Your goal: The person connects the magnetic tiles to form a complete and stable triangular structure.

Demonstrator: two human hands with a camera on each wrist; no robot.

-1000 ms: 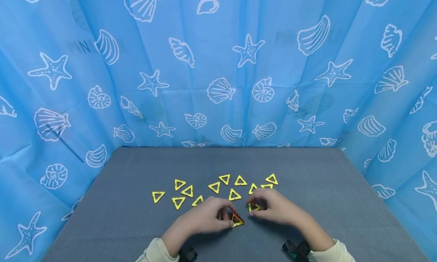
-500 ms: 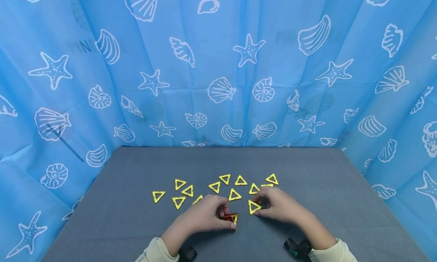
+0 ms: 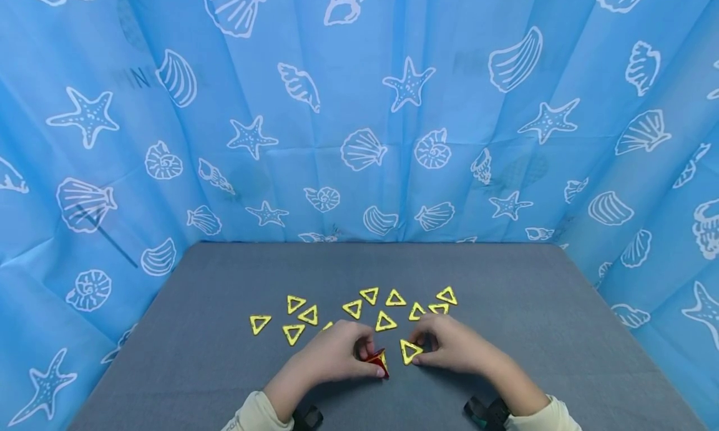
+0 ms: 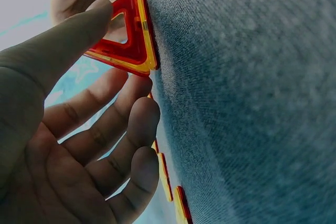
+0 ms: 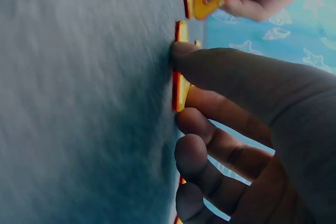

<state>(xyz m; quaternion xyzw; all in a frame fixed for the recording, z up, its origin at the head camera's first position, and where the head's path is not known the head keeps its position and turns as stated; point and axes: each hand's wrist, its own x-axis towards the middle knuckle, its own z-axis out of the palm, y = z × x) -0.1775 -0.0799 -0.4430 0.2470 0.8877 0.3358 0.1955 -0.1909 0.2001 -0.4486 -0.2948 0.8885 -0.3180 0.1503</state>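
My right hand (image 3: pixel 449 343) has drawn its pinched yellow plastic triangle (image 3: pixel 404 352) closer, three o'clock of red-and-yellow plastic triangles (image 4: pixel 137 43) my left hand (image 3: pixel 336 353) pinches.

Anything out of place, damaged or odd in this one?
The loose yellow triangles on the table look intact. One oddity: a dark slanting streak at left on the blue curtain, unlike its white shell prints; I can't tell the cause.
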